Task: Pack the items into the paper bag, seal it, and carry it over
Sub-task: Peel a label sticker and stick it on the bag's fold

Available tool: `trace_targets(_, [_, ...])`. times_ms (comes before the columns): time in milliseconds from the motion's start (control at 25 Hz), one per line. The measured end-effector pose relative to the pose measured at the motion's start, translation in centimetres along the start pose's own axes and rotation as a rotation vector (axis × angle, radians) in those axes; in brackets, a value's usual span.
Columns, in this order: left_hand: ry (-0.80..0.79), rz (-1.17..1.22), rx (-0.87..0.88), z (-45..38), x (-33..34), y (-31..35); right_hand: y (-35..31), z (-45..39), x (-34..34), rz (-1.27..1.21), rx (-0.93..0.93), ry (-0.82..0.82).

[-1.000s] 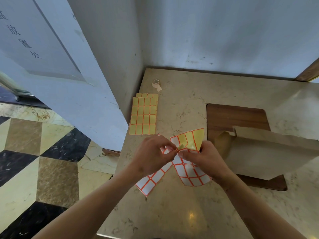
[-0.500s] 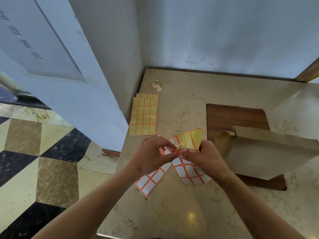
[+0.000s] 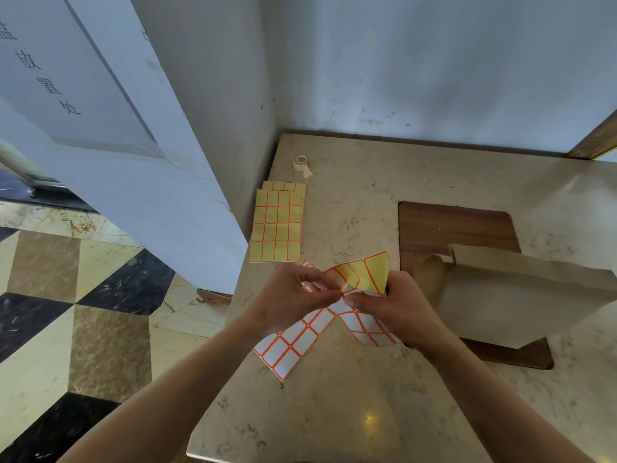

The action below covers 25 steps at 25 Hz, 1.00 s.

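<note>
Two hands work one thin, floppy sheet of white, orange-bordered labels [image 3: 362, 324]: the right hand [image 3: 394, 314] grips it bent over, the left hand [image 3: 290, 304] pinches a lifting label corner. The light brown paper bag [image 3: 521, 302] lies just right on a wooden board [image 3: 454, 225]; its stiffer folded mouth looks the best hold. The labels are blank; the grey wall panel [image 3: 66, 78] carries Chinese characters.

Your desk [image 3: 334, 412]: beige marble, set into wall corner. Tape roll [image 3: 301, 161] near back left. Two stacked yellow label sheets [image 3: 276, 225] by left edge. White label sheet [image 3: 293, 345] flat in front of you. Dark wood board [image 3: 447, 225] right of centre; paper bag [image 3: 521, 295] lies across it, on its side.
</note>
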<state>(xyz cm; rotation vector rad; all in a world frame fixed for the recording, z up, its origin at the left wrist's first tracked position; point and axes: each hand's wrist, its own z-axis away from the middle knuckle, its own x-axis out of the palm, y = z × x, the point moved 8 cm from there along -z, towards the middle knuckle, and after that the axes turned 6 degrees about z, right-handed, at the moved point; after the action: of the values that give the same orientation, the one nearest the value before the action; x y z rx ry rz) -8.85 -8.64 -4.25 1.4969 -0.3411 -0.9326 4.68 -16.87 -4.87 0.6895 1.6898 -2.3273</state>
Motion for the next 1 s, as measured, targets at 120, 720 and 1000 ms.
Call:
trace_targets(120, [-0.023, 0.012, -0.011, -0.2, 0.0, -0.1, 0.3, -0.1, 0.2, 0.005, 0.009, -0.026])
trace_targets(720, [0.055, 0.001, -0.113, -0.2, -0.9, -2.9, 4.8, -0.9, 1.7, -0.300, 0.274, -0.191])
trace_targets(1000, [0.185, -0.029, -0.248, -0.1, -3.2, -6.0, 7.0, -1.3, 2.7, -0.536, 0.367, -0.183])
